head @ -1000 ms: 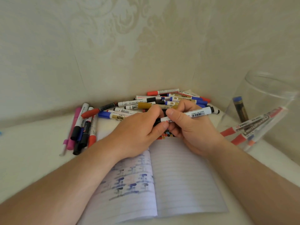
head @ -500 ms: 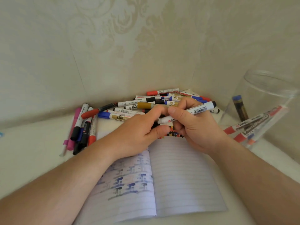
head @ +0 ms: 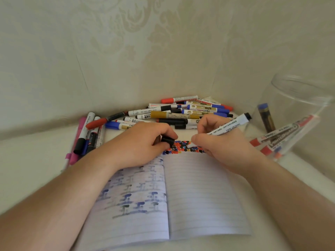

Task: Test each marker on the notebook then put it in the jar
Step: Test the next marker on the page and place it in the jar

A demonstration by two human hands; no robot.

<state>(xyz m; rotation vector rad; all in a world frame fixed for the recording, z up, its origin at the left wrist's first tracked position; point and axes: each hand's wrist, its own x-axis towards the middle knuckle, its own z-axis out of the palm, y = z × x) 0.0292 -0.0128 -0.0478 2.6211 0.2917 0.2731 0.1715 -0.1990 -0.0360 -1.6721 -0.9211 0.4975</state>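
Separated since a second ago: black cap (head: 167,140), now off the white marker (head: 228,126) and gripped in left hand (head: 143,144) fingers. Right hand (head: 220,142) fingers grip the barrel; long axis slants up-right, tip down-left over the notebook (head: 199,196), beside its row of coloured test dots (head: 181,146). Jar (head: 293,122): right, nearer the right hand, holding several markers. Untested pile (head: 181,113): behind, on table (head: 27,160).
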